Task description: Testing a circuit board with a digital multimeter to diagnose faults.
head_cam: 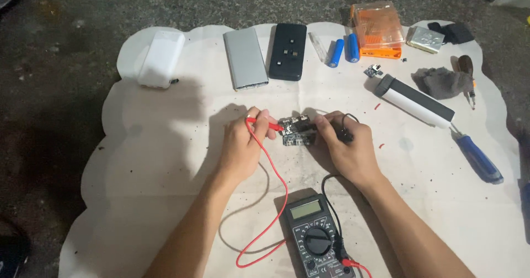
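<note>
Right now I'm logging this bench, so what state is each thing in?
Left hand: holds red probe on circuit board.
Right hand: holds black probe, mostly hidden, at board.
Multimeter: lying flat, both leads plugged in; display unreadable.
Blue screwdriver: lying untouched.
Two blue cells: loose, side by side.

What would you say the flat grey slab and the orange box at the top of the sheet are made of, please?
Grey slab: probably brushed metal, going by its even matt sheen. Orange box: see-through plastic, since shapes inside show through its tinted lid.
</note>
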